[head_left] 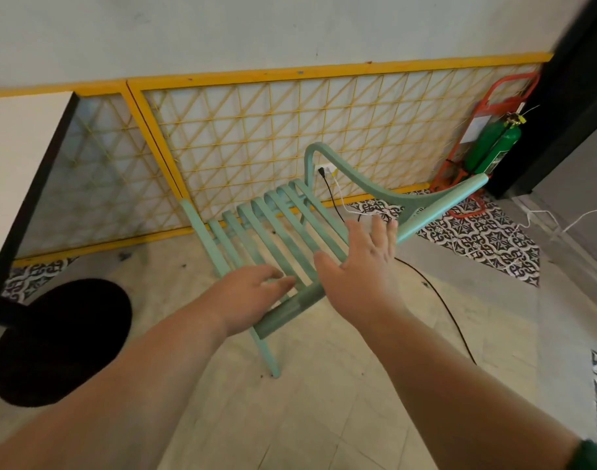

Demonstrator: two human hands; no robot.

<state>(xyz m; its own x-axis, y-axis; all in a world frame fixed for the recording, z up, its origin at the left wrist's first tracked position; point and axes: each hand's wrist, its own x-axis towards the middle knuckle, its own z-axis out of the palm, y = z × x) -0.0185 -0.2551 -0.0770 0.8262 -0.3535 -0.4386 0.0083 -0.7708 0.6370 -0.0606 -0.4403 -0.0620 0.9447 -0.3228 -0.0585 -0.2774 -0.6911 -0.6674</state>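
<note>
A mint-green slatted chair [273,228] stands tilted on the tiled floor in the middle of the view, its curved backrest rail [436,201] off to the right. My left hand [246,296] hovers over the chair's near front rail with loosely bent fingers, holding nothing. My right hand [361,266] is spread flat with straight fingers over the right edge of the seat slats; whether it touches them I cannot tell.
A white table [15,157] with a black round base [59,340] stands at the left. A yellow lattice panel [290,137] lines the wall behind. A green cylinder [493,144] in a red frame sits at the right. A black cable [439,300] runs across the floor.
</note>
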